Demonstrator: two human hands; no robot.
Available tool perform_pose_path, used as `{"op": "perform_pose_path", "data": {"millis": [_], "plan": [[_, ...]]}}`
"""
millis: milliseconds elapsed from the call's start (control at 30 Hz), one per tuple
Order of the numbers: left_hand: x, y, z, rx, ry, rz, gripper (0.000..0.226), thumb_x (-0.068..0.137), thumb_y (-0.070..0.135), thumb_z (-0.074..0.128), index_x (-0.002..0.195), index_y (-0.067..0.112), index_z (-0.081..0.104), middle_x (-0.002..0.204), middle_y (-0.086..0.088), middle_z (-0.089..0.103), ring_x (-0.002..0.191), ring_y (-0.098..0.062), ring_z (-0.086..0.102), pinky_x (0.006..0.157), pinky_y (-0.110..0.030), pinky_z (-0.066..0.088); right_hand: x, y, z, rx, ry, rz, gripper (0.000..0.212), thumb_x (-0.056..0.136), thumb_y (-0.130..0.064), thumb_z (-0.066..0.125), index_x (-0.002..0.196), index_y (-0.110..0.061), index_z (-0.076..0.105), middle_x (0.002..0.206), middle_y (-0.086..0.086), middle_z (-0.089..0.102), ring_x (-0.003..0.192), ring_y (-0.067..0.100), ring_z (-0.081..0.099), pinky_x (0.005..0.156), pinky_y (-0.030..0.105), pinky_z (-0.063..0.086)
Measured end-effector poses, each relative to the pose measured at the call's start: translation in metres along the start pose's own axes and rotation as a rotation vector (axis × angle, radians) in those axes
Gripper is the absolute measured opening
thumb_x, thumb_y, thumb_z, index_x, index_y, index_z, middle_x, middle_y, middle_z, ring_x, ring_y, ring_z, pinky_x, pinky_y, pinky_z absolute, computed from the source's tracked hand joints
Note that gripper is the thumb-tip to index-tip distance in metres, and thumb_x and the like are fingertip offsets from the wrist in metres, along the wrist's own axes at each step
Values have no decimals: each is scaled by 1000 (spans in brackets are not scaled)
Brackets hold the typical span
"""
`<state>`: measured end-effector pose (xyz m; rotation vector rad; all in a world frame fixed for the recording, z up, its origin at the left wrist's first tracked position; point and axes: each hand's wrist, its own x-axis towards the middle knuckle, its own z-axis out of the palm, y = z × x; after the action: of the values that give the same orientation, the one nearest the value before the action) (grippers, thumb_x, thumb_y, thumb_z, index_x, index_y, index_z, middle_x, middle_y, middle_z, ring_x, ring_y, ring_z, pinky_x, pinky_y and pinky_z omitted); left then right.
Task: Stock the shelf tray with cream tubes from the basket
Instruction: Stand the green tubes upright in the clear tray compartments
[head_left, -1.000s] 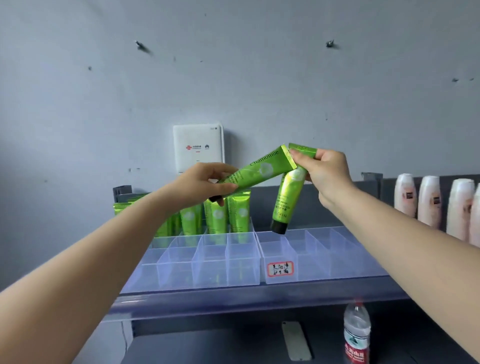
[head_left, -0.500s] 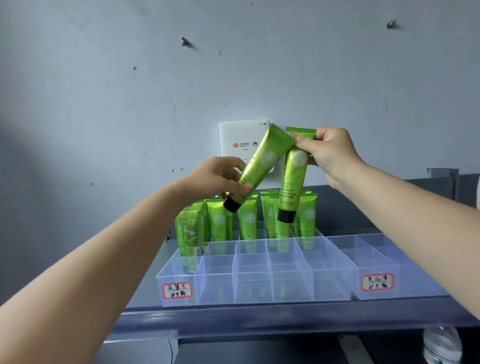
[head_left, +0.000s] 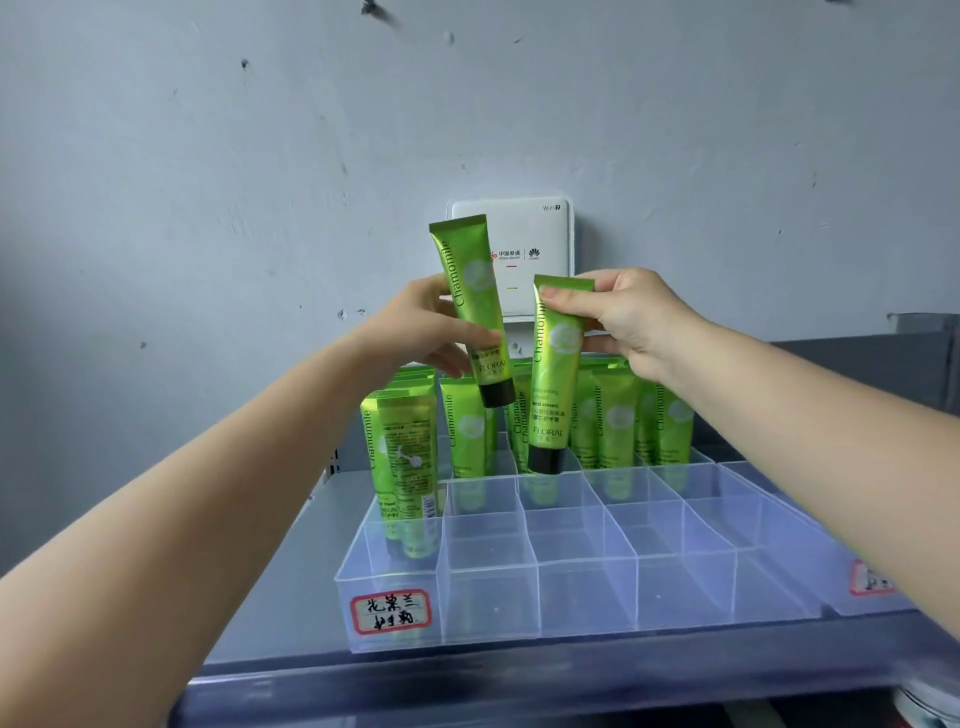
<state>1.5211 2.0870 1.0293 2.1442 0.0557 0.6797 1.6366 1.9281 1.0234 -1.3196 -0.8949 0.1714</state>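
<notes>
1 green tube (head_left: 470, 306) per hand – left hand (head_left: 415, 332), right hand (head_left: 631, 325) – above tray (head_left: 587, 582)

A second tray's label (head_left: 872, 579) sits half hidden behind the right forearm, its writing unreadable; a white object (head_left: 930, 706) at the bottom right corner is cut off by the frame's edge.

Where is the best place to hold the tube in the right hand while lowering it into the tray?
Probably at the flat crimped top, from above, as the right hand does: the tube hangs cap-down, leaving its lower end free to enter the tray.
</notes>
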Motion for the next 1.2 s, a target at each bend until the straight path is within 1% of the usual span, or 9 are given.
{"op": "perform_pose_path", "data": {"millis": [167, 400, 567, 700, 800, 867, 967, 1067, 1200], "plan": [[5, -7, -10, -14, -14, -46, 15, 82, 20, 69, 92, 13, 61, 86, -8, 71, 65, -20, 66, 78, -41, 56, 3, 17, 11, -39, -28, 11, 6, 78, -14, 72, 80, -15, 67, 60, -9, 69, 54, 5, 65, 52, 18, 53], [9, -14, -10, 31, -96, -30, 27, 85, 27, 64, 101, 6, 63, 94, -13, 70, 79, -27, 63, 90, -45, 50, 4, 31, 24, -14, -26, 11, 7, 80, -12, 71, 76, -16, 67, 65, -6, 70, 59, 5, 65, 57, 20, 56], [10, -21, -5, 93, -104, -51, 27, 77, 12, 73, 100, 1, 64, 92, -16, 69, 80, -28, 62, 82, -43, 52, 1, 40, 29, 21, -12, 2, 6, 80, -10, 70, 78, -15, 67, 62, -7, 70, 57, 5, 66, 55, 20, 56], [16, -25, -5, 126, -40, -66, 23, 73, 11, 78, 90, 11, 64, 85, -6, 70, 64, -13, 63, 63, -18, 47, 0, 46, 30, 6, 17, -8, 7, 78, -10, 72, 77, -15, 66, 65, -4, 70, 58, 7, 66, 56, 23, 56], [16, -24, -6, 155, -24, -76, 15, 74, 11, 77, 77, 13, 62, 77, -1, 68, 70, -15, 63, 73, -18, 49, 0, 50, 32, -65, 14, -33, 10, 76, -11, 74, 81, -14, 67, 68, -4, 69, 61, 8, 66, 58, 25, 56], [15, -24, -6, 228, -2, -84, 19, 76, 17, 76, 72, 7, 61, 66, -1, 61, 61, -11, 55, 57, -6, 41, 0, 52, 32, -127, -7, -46, 11, 75, -12, 75, 83, -15, 67, 68, -4, 70, 61, 8, 66, 58, 25, 55], [13, -24, -11, 342, -36, -85, 23, 76, 26, 76, 74, 6, 66, 58, 3, 48, 48, -6, 40, 39, -11, 27, -2, 53, 33, -226, -68, -68, 8, 75, -16, 75, 82, -18, 70, 74, 12, 71, 66, 16, 63, 56, 24, 51], [11, -21, -19, 391, -76, -81, 22, 74, 26, 78, 72, 6, 68, 51, 7, 43, 46, -6, 35, 44, -16, 25, -4, 51, 35, -312, -125, -108, 5, 76, -19, 75, 80, -18, 72, 83, 20, 68, 72, 20, 56, 53, 18, 48], [8, -15, -24, 390, -90, -3, 30, 70, 22, 80, 89, 0, 71, 73, -18, 61, 67, -17, 48, 65, -27, 34, -6, 46, 35, -360, -140, -151, 7, 73, -18, 78, 75, -17, 71, 71, 5, 71, 65, 10, 61, 59, 22, 49]]}}
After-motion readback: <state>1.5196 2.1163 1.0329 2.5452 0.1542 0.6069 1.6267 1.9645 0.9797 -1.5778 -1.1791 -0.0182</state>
